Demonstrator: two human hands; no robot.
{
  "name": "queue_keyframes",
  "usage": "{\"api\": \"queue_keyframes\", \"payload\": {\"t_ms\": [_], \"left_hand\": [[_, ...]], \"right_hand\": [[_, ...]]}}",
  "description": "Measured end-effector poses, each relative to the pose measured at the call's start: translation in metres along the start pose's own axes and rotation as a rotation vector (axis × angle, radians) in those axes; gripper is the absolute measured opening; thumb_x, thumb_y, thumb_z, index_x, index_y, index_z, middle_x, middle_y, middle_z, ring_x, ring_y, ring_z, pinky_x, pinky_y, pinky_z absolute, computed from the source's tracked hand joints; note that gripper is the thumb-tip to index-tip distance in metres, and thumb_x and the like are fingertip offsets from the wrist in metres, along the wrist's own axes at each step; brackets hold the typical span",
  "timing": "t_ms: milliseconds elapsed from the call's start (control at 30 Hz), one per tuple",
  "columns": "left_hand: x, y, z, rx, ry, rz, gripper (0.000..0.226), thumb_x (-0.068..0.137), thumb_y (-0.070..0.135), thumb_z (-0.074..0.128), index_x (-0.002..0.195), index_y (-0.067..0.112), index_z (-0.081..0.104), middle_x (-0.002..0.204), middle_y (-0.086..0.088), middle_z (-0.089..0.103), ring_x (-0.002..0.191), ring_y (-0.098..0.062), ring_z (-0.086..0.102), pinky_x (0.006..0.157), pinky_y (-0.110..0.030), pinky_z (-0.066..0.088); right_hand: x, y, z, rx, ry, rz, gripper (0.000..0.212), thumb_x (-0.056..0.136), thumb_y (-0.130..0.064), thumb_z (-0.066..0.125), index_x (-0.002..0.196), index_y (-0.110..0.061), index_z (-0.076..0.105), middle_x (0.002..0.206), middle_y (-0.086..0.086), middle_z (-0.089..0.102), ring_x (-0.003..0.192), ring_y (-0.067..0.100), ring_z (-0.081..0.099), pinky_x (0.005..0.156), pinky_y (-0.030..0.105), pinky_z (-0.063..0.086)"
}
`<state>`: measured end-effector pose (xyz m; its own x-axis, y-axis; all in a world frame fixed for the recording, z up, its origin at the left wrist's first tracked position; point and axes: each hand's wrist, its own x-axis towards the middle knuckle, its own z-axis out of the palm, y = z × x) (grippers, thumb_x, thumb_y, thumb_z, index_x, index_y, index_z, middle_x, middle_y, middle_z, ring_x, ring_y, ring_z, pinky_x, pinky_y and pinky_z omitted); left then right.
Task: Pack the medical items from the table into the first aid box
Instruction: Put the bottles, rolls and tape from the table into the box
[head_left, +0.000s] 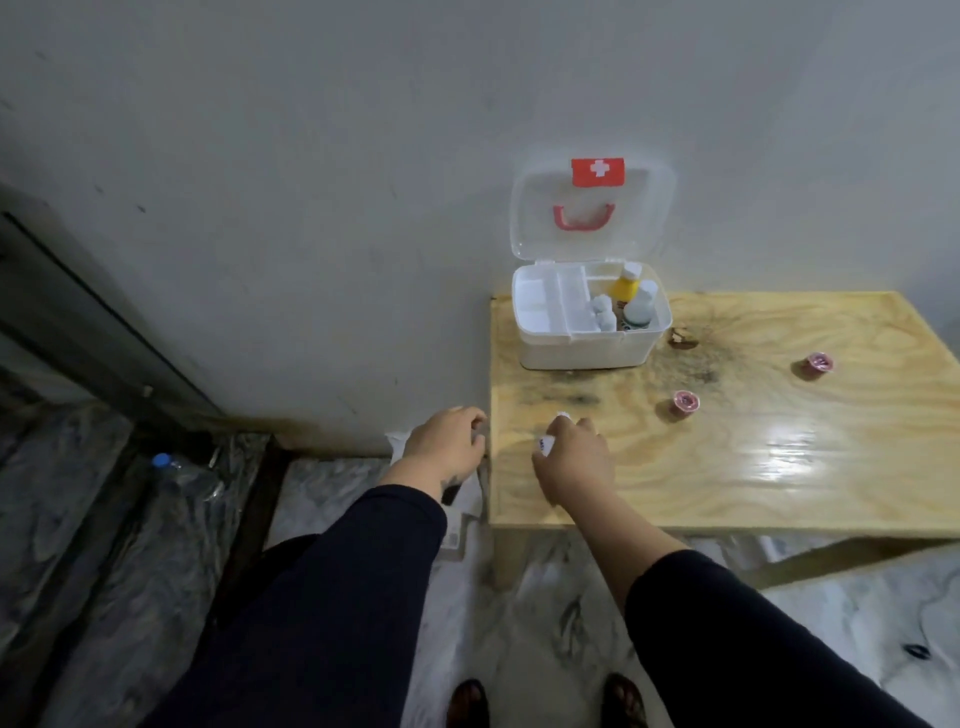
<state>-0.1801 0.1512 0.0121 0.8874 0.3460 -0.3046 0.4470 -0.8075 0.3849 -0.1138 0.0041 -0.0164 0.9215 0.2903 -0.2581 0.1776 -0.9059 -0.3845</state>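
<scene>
First aid box is seen at the table's far-left corner, lid up against the wall, w/ bottles already in its right compartment. It lies up and slightly right of the right hand, which is closed on a small white item w/ its long axis running up toward the box. The left hand is loosely curled, apparently empty, off the table's left edge; two pink rolls remain on the table, nearer the right hand.
</scene>
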Motion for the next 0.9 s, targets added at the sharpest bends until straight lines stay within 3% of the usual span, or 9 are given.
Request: {"api": "queue_keyframes", "payload": {"t_ms": [167, 267, 400, 600, 833, 900], "left_hand": [[0.014, 0.011, -0.017, -0.003, -0.014, 0.091, 0.041, 0.098, 0.024, 0.044, 0.138, 0.021, 0.047, 0.141, 0.0, 0.05, 0.122, -0.025, 0.052, 0.099, -0.039, 0.046], [0.031, 0.025, -0.029, -0.047, 0.026, 0.142, 0.044, 0.097, 0.027, 0.046, 0.14, 0.022, 0.044, 0.144, 0.001, 0.045, 0.124, -0.024, 0.051, 0.099, -0.04, 0.047], [0.06, 0.041, -0.041, -0.149, 0.105, 0.172, 0.055, 0.096, 0.028, 0.053, 0.146, 0.016, 0.034, 0.152, 0.0, 0.034, 0.136, -0.023, 0.039, 0.108, -0.041, 0.039], [0.096, 0.05, -0.053, -0.216, 0.135, 0.147, 0.071, 0.092, 0.034, 0.061, 0.15, 0.014, 0.027, 0.158, 0.001, 0.023, 0.142, -0.022, 0.031, 0.111, -0.04, 0.034], [0.124, 0.057, -0.063, -0.1, 0.079, 0.154, 0.079, 0.091, 0.045, 0.059, 0.152, 0.012, 0.021, 0.162, 0.002, 0.014, 0.147, -0.02, 0.024, 0.114, -0.037, 0.03], [0.128, 0.06, -0.065, -0.069, 0.051, 0.147, 0.079, 0.091, 0.046, 0.057, 0.152, 0.011, 0.021, 0.163, 0.002, 0.013, 0.148, -0.02, 0.022, 0.115, -0.036, 0.027]], "right_hand": [[0.002, -0.002, -0.024, 0.167, 0.078, 0.022, 0.034, 0.084, -0.027, 0.057, 0.116, -0.016, 0.057, 0.115, 0.012, 0.054, 0.106, 0.035, 0.056, 0.082, 0.035, 0.048], [0.01, -0.009, -0.052, 0.221, 0.184, -0.013, 0.035, 0.083, -0.028, 0.058, 0.116, -0.018, 0.056, 0.109, 0.011, 0.056, 0.102, 0.033, 0.056, 0.076, 0.033, 0.046], [0.033, -0.021, -0.084, 0.245, 0.273, -0.067, 0.033, 0.081, -0.026, 0.061, 0.112, -0.017, 0.059, 0.112, 0.01, 0.058, 0.098, 0.031, 0.059, 0.077, 0.034, 0.046], [0.089, -0.05, -0.108, 0.21, 0.218, -0.119, 0.038, 0.08, -0.029, 0.062, 0.117, -0.018, 0.057, 0.117, 0.007, 0.055, 0.104, 0.028, 0.057, 0.084, 0.033, 0.044], [0.132, -0.061, -0.1, 0.119, 0.107, -0.149, 0.044, 0.08, -0.035, 0.068, 0.119, -0.017, 0.058, 0.123, 0.009, 0.054, 0.107, 0.029, 0.058, 0.092, 0.035, 0.045], [0.143, -0.061, -0.103, 0.111, 0.111, -0.145, 0.038, 0.086, -0.033, 0.062, 0.121, -0.017, 0.057, 0.126, 0.008, 0.051, 0.106, 0.029, 0.06, 0.091, 0.036, 0.046]]}}
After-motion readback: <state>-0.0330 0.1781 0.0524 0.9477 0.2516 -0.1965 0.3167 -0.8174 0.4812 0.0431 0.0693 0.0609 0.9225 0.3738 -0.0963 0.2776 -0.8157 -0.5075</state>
